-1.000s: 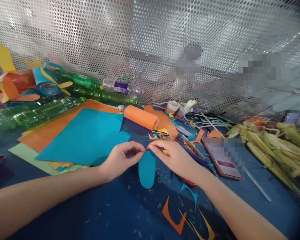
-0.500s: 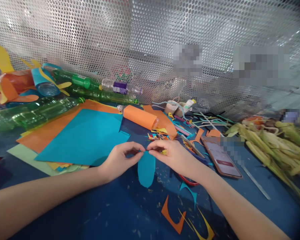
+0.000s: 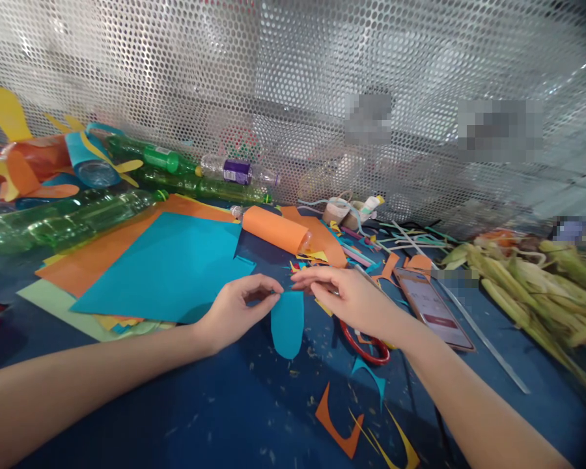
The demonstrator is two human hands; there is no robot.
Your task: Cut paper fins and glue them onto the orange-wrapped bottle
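Note:
A blue paper piece with a rounded lower end hangs upright near the middle. My left hand pinches its top left corner between thumb and forefinger. My right hand is at the top right of the piece, its fingers stretched out and apart from the paper. Behind my hands lies a clear bottle wrapped in orange paper. To the left, a large blue sheet rests on an orange sheet. Red-handled scissors lie partly under my right hand.
Green plastic bottles and a bottle-and-paper plane stand at the left. A phone, corn husks and a clear strip lie at the right. Orange offcuts are in front. A perforated silver sheet runs behind.
My right hand has let go of the blue piece's top edge and its fingers have straightened. The red scissor handles now show more. My left hand keeps its pinch.

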